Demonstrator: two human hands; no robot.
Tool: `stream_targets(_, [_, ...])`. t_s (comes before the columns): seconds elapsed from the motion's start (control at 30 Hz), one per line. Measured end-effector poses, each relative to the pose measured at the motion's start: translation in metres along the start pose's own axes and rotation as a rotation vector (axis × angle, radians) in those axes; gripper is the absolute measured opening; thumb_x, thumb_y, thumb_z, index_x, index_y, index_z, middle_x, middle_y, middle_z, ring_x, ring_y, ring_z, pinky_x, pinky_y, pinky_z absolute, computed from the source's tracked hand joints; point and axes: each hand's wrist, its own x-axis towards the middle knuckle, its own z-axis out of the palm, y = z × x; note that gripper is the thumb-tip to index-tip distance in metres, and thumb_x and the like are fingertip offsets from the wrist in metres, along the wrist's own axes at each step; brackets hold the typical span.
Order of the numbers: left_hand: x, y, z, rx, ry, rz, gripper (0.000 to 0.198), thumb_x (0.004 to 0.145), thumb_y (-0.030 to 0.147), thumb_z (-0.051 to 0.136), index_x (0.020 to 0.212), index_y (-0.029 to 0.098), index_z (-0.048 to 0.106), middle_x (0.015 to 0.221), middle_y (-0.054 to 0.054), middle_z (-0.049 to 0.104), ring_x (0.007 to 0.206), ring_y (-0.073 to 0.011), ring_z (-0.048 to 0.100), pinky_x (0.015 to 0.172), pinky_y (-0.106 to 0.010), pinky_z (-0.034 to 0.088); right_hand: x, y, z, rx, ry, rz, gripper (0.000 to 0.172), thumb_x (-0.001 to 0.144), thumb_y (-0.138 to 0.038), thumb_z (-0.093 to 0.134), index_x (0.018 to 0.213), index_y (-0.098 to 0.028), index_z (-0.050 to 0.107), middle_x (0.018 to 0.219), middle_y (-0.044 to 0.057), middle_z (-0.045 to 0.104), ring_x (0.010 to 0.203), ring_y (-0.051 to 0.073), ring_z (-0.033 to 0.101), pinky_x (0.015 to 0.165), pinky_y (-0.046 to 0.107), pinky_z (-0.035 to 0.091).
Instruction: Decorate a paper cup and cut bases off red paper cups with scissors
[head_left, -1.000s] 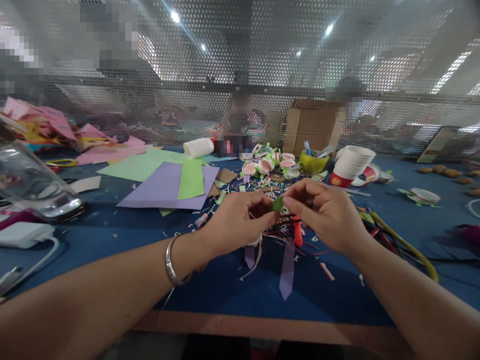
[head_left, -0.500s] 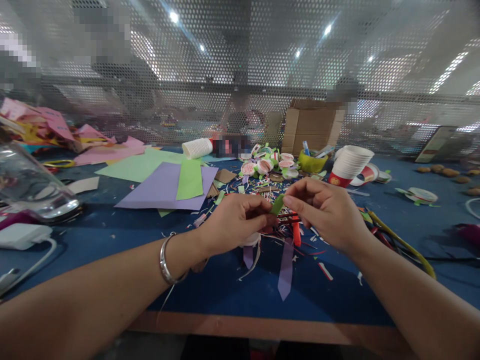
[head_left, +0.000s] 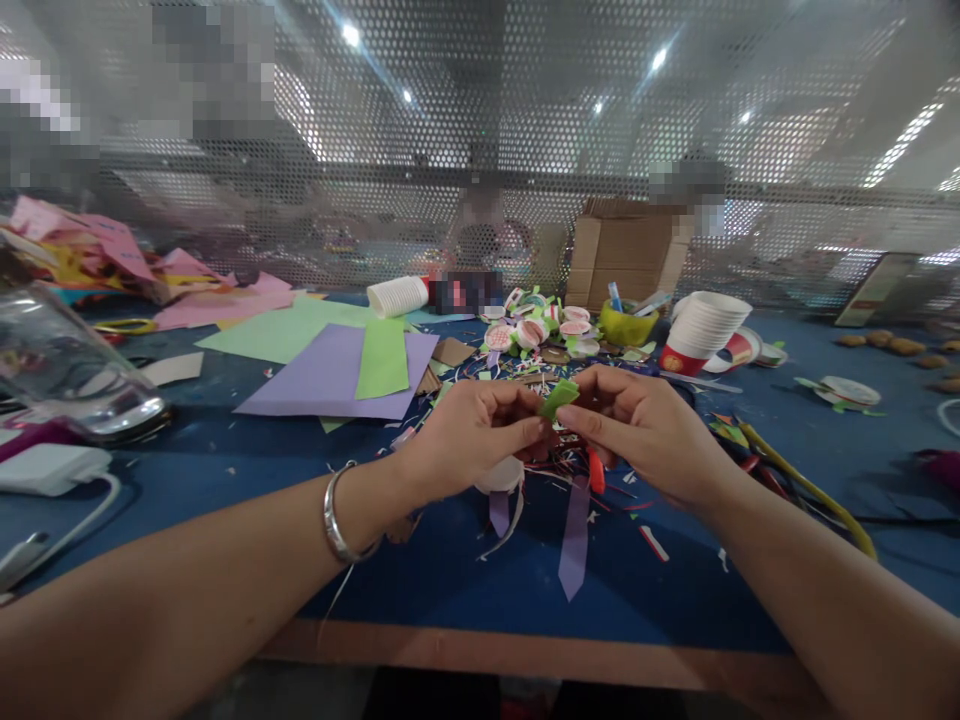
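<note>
Between my two hands is a small folded piece of green paper [head_left: 559,398], raised over the scraps on the table. My left hand [head_left: 480,430] pinches its lower left side between thumb and fingertips. From the other side, my right hand [head_left: 637,420] grips it with thumb and forefinger. Below them lie a purple pointed paper strip [head_left: 574,545] and a white round piece [head_left: 501,474] with a shorter purple strip under it. An orange-red object [head_left: 596,470] shows partly beneath my right hand.
Purple paper [head_left: 322,375] with a green strip [head_left: 382,358] on it lies at left, near a clear glass vessel [head_left: 82,370]. Beyond my hands are several paper turtle-like crafts [head_left: 529,333] and a yellow-green bowl [head_left: 628,325]. Stacked paper cups [head_left: 701,325] stand at right, behind yellow-handled scissors [head_left: 806,485].
My hands have drawn closer together around the green paper. It now sits slightly higher and shows its lighter folded layers. The camera view has shifted slightly.
</note>
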Motion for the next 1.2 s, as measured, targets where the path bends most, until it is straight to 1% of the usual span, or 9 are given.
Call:
stream_targets(0.27, [-0.003,0.0,0.001,0.085,-0.056,-0.03,0.011,0.083,0.023,0.07,0.087,0.013,0.07,0.076,-0.002,0.072,0.065,-0.0094,0.066,0.063,-0.021,0.053,0.0,-0.001,0.0,-0.027,0.072,-0.02,0.019,0.086,-0.034,0.073,0.085,-0.017,0.065,0.066,-0.005,0.058,0.044,0.005,0.046,0.042,0.019,0.036])
stream_targets(0.4, [-0.004,0.001,0.0,0.126,-0.082,-0.032,0.012,0.082,0.026,0.069,0.086,0.014,0.068,0.075,-0.003,0.071,0.064,-0.0107,0.065,0.063,-0.023,0.053,0.0,0.001,-0.003,-0.006,0.107,-0.044,0.02,0.087,-0.037,0.074,0.087,-0.018,0.067,0.068,-0.004,0.059,0.044,0.005,0.047,0.043,0.02,0.038])
stream_targets(0.57, [-0.007,0.002,0.0,0.206,-0.116,0.03,0.018,0.086,0.029,0.065,0.098,0.016,0.068,0.075,-0.002,0.069,0.065,-0.0123,0.065,0.062,-0.024,0.051,-0.002,0.0,-0.002,0.072,0.099,-0.034,0.018,0.084,-0.034,0.077,0.083,-0.018,0.068,0.064,-0.005,0.056,0.044,0.004,0.045,0.043,0.019,0.037])
stream_targets(0.77, [-0.013,0.01,0.003,0.391,-0.08,0.139,0.017,0.088,0.027,0.064,0.101,0.018,0.071,0.081,-0.002,0.069,0.069,-0.0122,0.062,0.064,-0.023,0.048,-0.004,-0.002,-0.001,0.132,0.09,-0.043,0.02,0.086,-0.034,0.075,0.08,-0.017,0.067,0.064,-0.005,0.056,0.044,0.004,0.044,0.042,0.019,0.032])
stream_targets(0.83, [-0.012,0.011,0.004,0.386,-0.057,0.133,0.019,0.09,0.033,0.064,0.098,0.017,0.072,0.085,-0.003,0.071,0.074,-0.0131,0.063,0.067,-0.023,0.048,-0.004,-0.002,-0.002,0.121,0.084,-0.04,0.019,0.087,-0.034,0.074,0.081,-0.018,0.066,0.064,-0.005,0.056,0.044,0.004,0.044,0.042,0.019,0.034])
stream_targets(0.97, [-0.007,0.009,0.003,0.401,0.06,0.119,0.027,0.089,0.042,0.065,0.09,0.017,0.075,0.083,-0.003,0.072,0.075,-0.0136,0.062,0.067,-0.024,0.046,-0.004,-0.003,0.0,0.053,0.051,-0.04,0.018,0.087,-0.033,0.073,0.081,-0.018,0.065,0.065,-0.006,0.056,0.046,0.005,0.046,0.044,0.019,0.036])
stream_targets(1.07, [-0.004,0.006,0.003,0.276,0.059,0.069,0.019,0.084,0.033,0.07,0.089,0.016,0.074,0.082,-0.003,0.072,0.074,-0.0125,0.062,0.069,-0.025,0.046,-0.003,-0.004,0.002,-0.029,0.021,-0.065,0.019,0.089,-0.034,0.07,0.081,-0.018,0.064,0.065,-0.005,0.057,0.047,0.005,0.047,0.044,0.019,0.036])
stream_targets(1.13, [-0.003,0.005,0.004,0.088,0.045,-0.009,0.012,0.08,0.026,0.073,0.084,0.014,0.073,0.077,-0.002,0.07,0.069,-0.0106,0.06,0.068,-0.024,0.045,-0.003,-0.005,0.004,-0.104,0.027,-0.1,0.018,0.091,-0.033,0.069,0.082,-0.018,0.065,0.065,-0.004,0.058,0.047,0.006,0.047,0.044,0.02,0.036])
stream_targets(1.2, [-0.002,0.005,0.006,-0.099,0.071,-0.096,0.009,0.076,0.022,0.075,0.078,0.014,0.071,0.07,0.0,0.067,0.063,-0.0081,0.057,0.063,-0.022,0.044,-0.004,-0.006,0.004,-0.183,0.084,-0.149,0.014,0.092,-0.032,0.067,0.088,-0.019,0.065,0.067,-0.003,0.058,0.049,0.007,0.048,0.045,0.021,0.037])
